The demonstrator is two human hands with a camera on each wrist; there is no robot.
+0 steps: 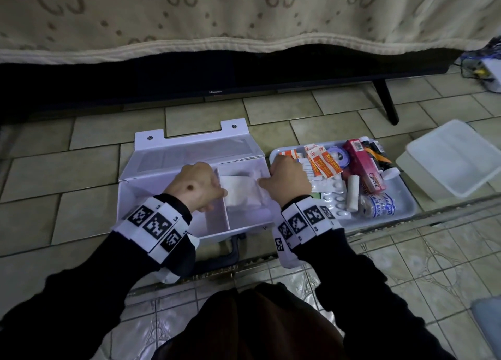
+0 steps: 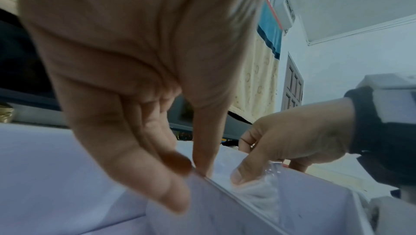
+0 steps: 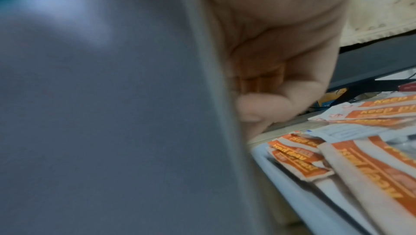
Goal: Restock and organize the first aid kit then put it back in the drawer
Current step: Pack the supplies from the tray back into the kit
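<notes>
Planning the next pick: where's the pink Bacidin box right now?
In the head view, the pink Bacidin box lies on the tray right of the open kit, beside the tape roll.

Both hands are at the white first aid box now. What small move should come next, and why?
Probably press the clear-wrapped white gauze pack flat into the right compartment of the open white first aid box, then let go. The right hand pinches its wrapper and the left hand pinches the divider, while supplies wait on the grey plastic tray.
</notes>
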